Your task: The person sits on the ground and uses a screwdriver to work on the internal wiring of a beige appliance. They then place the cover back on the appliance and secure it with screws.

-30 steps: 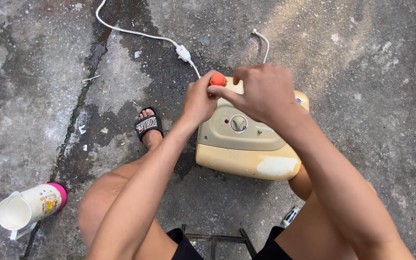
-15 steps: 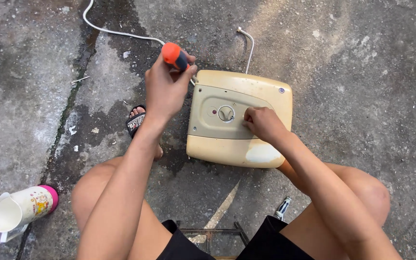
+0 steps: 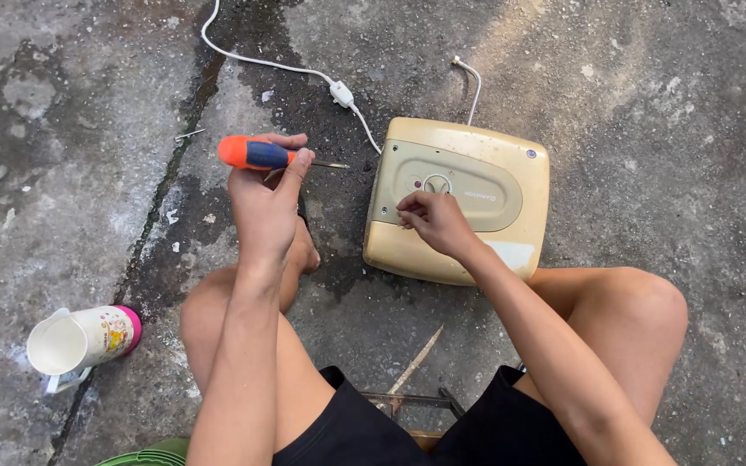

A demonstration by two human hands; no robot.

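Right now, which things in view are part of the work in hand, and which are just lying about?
In use:
- screwdriver with orange and blue handle, held in the left hand
- cream box-shaped appliance, right hand on its front panel
- its white cord

Lying about:
- white jug with pink base, on its side
- wooden splinter

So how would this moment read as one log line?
left hand: holds orange-handled screwdriver | right hand: fingertips on cream plastic appliance casing
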